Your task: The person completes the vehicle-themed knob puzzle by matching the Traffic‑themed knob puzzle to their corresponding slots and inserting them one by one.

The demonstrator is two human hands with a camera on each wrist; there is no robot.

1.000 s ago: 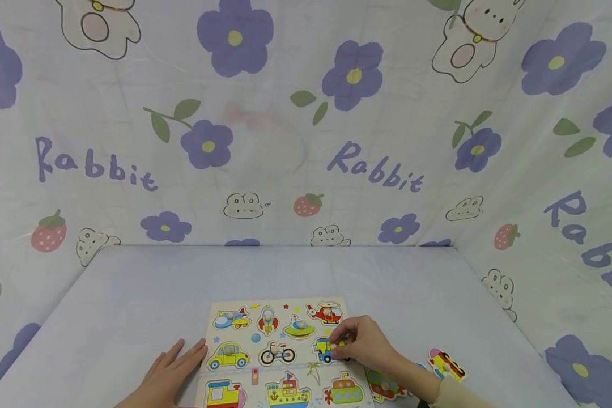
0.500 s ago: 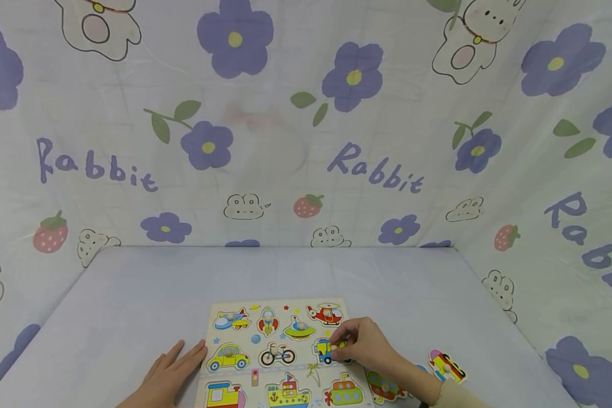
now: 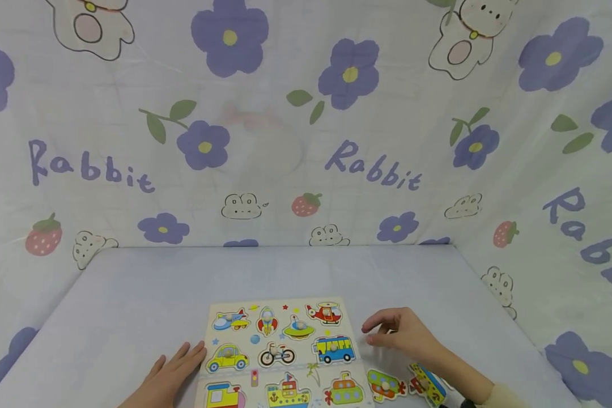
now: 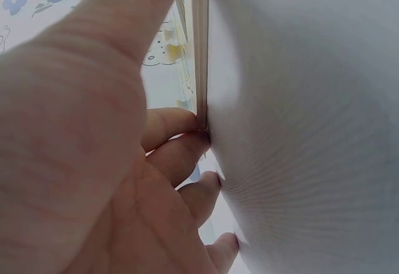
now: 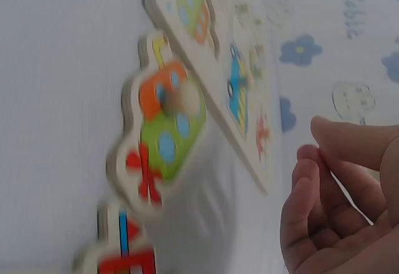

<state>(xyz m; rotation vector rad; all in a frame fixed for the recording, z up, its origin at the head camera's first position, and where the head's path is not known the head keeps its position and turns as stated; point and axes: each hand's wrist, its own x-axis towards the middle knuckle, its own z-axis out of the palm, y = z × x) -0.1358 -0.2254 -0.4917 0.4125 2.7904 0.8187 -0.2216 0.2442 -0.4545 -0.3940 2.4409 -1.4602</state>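
A wooden peg puzzle board (image 3: 285, 303) lies flat, with vehicle pictures across it. The left hand (image 3: 170, 374) rests at the board's left edge; in the left wrist view its fingertips touch the board's edge (image 4: 201, 55) and the table. The bus piece (image 3: 335, 349) sits in its place at the board's right side. Just right of it, in the air, is the right hand (image 3: 405, 334), fingers loosely bent and holding nothing. Below that hand, beside the board, lie a submarine piece (image 3: 385, 385) and a ship piece (image 3: 425, 383), the latter partly covered by the forearm.
The board also bears an airplane (image 3: 230, 320), a rocket (image 3: 267, 322), a flying saucer (image 3: 299, 327), a helicopter (image 3: 324, 313), a car (image 3: 228, 358) and a bicycle (image 3: 277, 354). The lower row shows a train, ship and submarine without visible knobs. A patterned curtain (image 3: 265, 158) rises behind the table.
The right hand has let go of the bus piece and moved right, off the board. The ship piece now shows while the train piece is covered by the forearm. The left hand stays put.
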